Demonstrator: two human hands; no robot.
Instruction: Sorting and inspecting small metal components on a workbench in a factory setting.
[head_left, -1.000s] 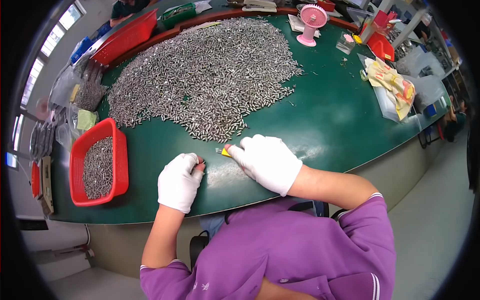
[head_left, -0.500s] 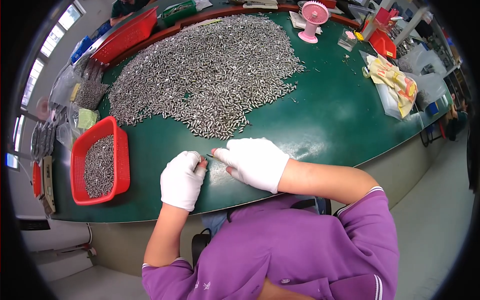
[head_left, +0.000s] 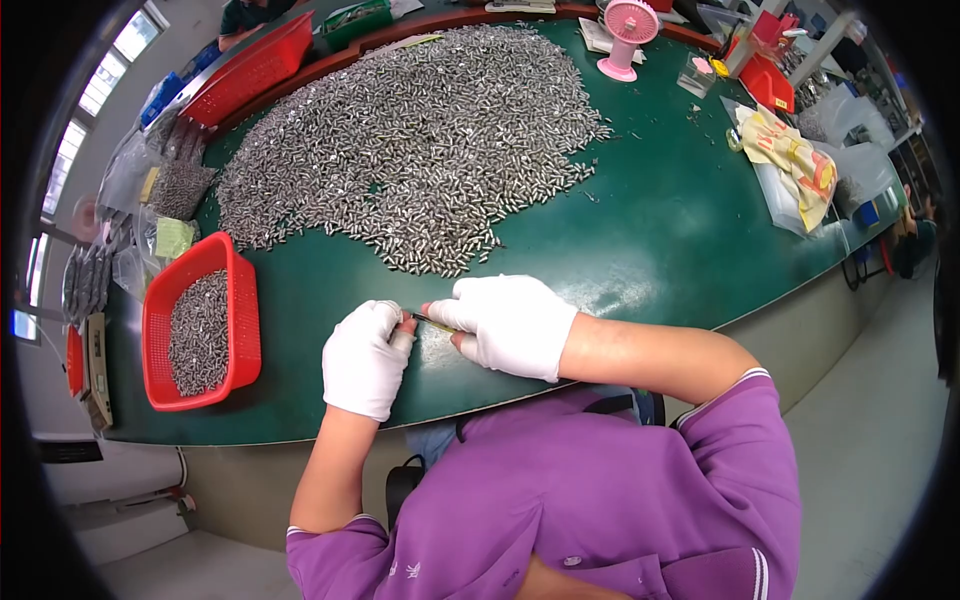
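Note:
Both hands wear white gloves with bare fingertips and meet low over the green tabletop (head_left: 660, 220). My right hand (head_left: 518, 325) is closed round a thin, pen-like tool (head_left: 436, 324), yellowish along its shaft and dark at the tip. That tip points left, right at the fingertips of my left hand (head_left: 362, 360). My left thumb and fingers are pinched together; whatever they hold is too small and covered to make out. Beyond both hands spreads a large heap of small silvery metal pins (head_left: 430, 150).
Left of my hands stands a red plastic basket (head_left: 246, 335) with more of the metal pieces inside. Another red basket (head_left: 265, 72) is at the far left. A pink fan (head_left: 628, 38) stands at the back, and a yellow printed bag (head_left: 790, 160) lies at right.
The tool's tip has come slightly closer to my left fingertips, and more of its yellowish shaft shows. Otherwise both hands keep almost the same place.

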